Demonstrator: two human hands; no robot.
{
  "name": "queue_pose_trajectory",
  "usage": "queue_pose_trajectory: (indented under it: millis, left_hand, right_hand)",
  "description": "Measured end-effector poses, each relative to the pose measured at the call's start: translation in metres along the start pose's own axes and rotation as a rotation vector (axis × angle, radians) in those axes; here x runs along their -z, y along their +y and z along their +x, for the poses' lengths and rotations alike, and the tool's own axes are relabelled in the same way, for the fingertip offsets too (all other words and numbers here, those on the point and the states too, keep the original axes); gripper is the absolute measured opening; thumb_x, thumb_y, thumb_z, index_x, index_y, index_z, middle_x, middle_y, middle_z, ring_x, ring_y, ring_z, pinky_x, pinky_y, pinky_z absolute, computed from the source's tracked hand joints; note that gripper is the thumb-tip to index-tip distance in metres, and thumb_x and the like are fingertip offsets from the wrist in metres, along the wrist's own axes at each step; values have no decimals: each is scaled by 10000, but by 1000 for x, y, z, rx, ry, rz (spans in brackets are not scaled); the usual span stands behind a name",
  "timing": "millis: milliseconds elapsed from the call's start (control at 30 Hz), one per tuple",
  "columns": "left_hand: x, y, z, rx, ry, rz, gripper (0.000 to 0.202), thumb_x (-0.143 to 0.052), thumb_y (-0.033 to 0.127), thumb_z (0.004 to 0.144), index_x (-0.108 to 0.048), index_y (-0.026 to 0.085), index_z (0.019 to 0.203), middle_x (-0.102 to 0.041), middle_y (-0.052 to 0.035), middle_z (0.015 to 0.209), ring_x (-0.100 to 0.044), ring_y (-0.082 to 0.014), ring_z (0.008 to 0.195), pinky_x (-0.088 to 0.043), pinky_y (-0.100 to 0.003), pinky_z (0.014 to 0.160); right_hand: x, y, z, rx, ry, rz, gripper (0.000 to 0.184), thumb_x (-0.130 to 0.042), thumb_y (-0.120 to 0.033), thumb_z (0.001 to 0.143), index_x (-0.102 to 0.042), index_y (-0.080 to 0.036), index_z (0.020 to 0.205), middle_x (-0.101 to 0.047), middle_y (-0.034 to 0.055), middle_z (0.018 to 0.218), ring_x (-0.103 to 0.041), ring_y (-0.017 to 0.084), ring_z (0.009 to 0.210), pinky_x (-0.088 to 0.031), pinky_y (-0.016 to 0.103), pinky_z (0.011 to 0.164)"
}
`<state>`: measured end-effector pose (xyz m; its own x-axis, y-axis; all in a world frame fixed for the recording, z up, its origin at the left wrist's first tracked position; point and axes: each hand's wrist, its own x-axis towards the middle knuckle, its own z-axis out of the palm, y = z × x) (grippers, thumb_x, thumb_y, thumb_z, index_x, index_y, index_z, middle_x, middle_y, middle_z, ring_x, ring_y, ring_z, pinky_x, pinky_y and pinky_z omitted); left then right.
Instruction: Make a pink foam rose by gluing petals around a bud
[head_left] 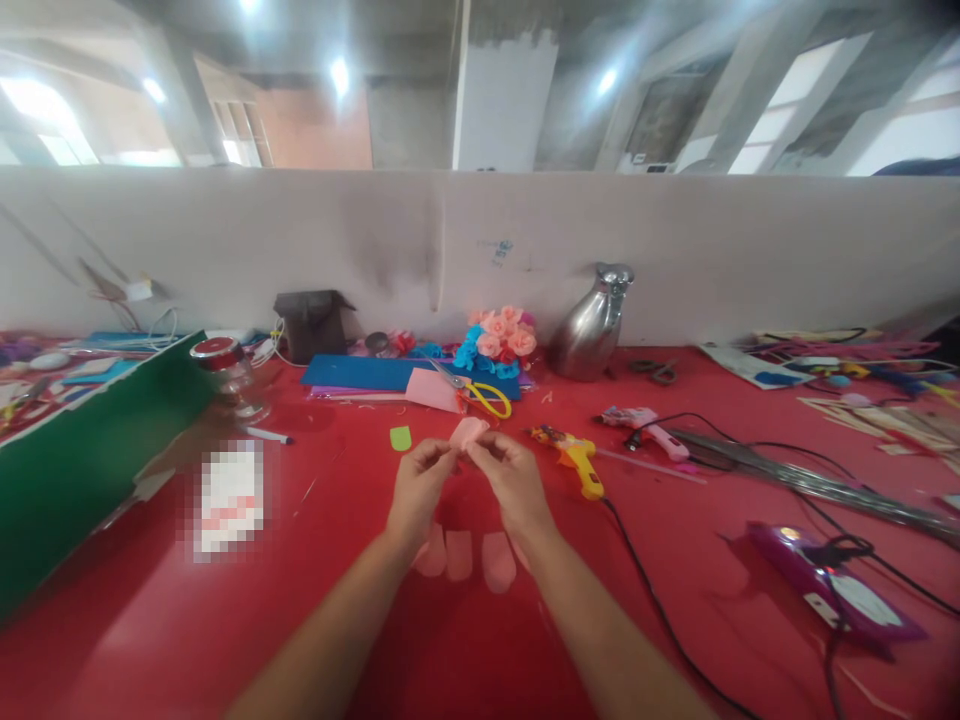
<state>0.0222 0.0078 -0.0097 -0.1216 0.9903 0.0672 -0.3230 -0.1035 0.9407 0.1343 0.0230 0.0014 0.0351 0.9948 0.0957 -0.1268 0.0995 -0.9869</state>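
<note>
Above the red bench (225, 620), left hand (417, 488) and right hand (510, 480) pinch a small pink paper petal (469, 432) between fingertips (three cut pink petals (459, 555) lie below).

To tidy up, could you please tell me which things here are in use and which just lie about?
In use: pink paper petal between left hand and right hand; cut pink paper pieces beneath.
Lying about: yellow glue gun; yellow-handled scissors; silver metal jug.
</note>
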Motion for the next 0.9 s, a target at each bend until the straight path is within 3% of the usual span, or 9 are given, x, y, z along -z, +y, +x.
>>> queue_pose_trajectory:
  millis: [133,400,900]
  left_hand:
    - [1,-1,0,34,0,-94,122,-546,168,656,-656,144,702,-603,-16,684,-521,-105,626,-401,-248,660]
    - [1,1,3,187,-54,-292,116,-613,242,667,-602,142,725,-588,-6,680,-502,-76,568,-388,-221,597]
    - [3,-3,5,222,-111,-254,208,-741,301,614,-630,138,681,-551,4,626,-451,-56,550,-354,-201,558]
  right_hand:
    - [0,-1,0,0,4,-3,137,-664,-319,655,-644,-189,693,-657,19,692,-602,173,703,-471,289,684]
    - [0,-4,0,-25,7,-3,136,-666,-308,643,-654,-183,695,-666,19,690,-600,167,691,-467,282,676]
    - [-1,-5,-2,-28,16,-22,152,-675,-314,630,-680,-182,706,-674,20,702,-587,170,682,-455,290,663]
